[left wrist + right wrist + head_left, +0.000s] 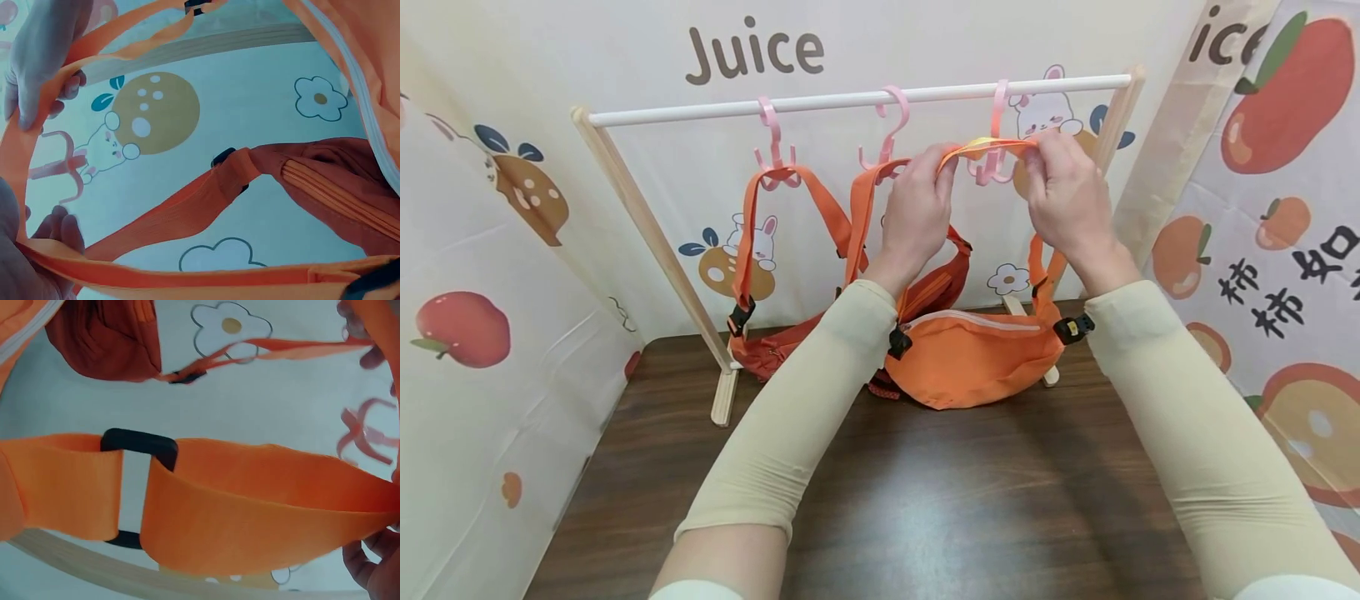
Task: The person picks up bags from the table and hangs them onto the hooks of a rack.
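Both of my hands grip the webbing strap of a bright orange waist bag. My left hand pinches the strap near the middle pink hook, and my right hand pinches it farther right. The span between them is raised in front of the right pink hook, overlapping it in the head view. Below, the bag hangs from the strap with its pale zipper up and black buckles at its sides. A black slider shows on the strap in the right wrist view.
A white rail on wooden legs stands on the dark wood table. Darker red-orange waist bags hang by their straps from the left pink hook and the middle one. A printed cloth wall stands close behind.
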The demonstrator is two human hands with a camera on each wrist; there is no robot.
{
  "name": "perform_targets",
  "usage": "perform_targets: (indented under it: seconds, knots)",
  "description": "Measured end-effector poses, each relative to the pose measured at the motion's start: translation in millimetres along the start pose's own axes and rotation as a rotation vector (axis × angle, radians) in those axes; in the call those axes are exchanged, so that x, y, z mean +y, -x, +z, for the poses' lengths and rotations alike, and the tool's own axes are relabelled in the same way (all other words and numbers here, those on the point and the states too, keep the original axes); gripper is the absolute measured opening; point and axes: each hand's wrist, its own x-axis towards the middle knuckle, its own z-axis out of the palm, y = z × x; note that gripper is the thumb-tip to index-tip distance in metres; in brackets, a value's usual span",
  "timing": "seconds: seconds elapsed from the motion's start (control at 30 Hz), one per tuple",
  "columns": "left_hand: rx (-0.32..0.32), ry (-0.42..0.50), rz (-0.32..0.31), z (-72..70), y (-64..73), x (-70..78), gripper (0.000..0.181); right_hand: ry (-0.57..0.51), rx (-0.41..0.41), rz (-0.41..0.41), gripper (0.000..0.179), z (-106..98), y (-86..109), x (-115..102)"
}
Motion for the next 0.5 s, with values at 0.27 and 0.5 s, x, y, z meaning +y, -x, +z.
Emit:
perform_targets:
  seconds: [0.27, 0.5]
  knots:
    - [0.021, -0.103, -0.070, 2.0, -1.3, 1.7, 0.034, -0.036, -0.110, -0.004, 0.037, -9.7, -12.3, 8.7]
    - [0.031, -0.144, -0.092, 5.1, -1.1, 1.6, 0.034, -0.093, -0.154, 0.018, 0.037, -8.1, -22.0, 16.1]
